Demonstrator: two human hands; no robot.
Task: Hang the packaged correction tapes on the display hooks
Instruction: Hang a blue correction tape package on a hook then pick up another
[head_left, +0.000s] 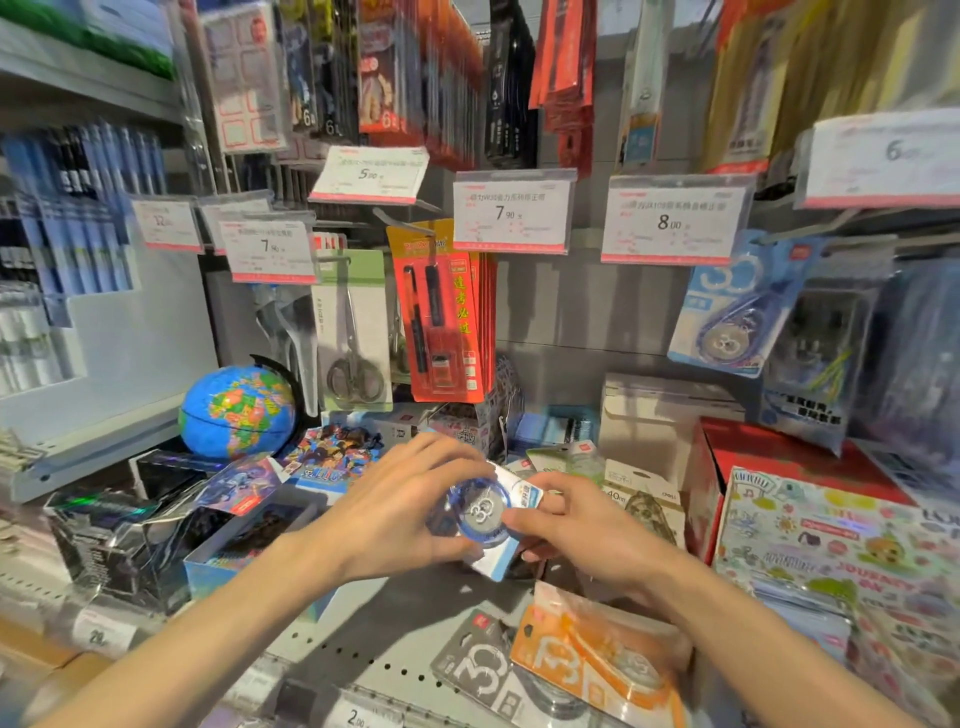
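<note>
Holding one blue packaged correction tape (485, 525) between both hands at the centre of the frame, the person has it low over the shelf, not yet raised toward any hook. The left hand (410, 512) curls its fingers closed round the left edge of the pack; the right hand (576, 525) pinches the right side between thumb and fingers.

One matching blue pack (727, 317) already hangs at the right of the frame, under the 8.00 price tag (675, 218). At the bottom of the frame a grey pack (480, 670) and an orange pack (592, 660) lie flat on the perforated shelf (363, 644), so by my reckoning most of the job is left.

Between the hands and that hook, boxes crowd the shelf: a white carton (654, 410) and a red box (748, 457) at centre right. Hanging scissors (356, 332) and a red pen pack (441, 317) fill the middle, and a globe (236, 410) sits at left. The price tags jut forward and may get in the way of lifting the pack to the hook.
</note>
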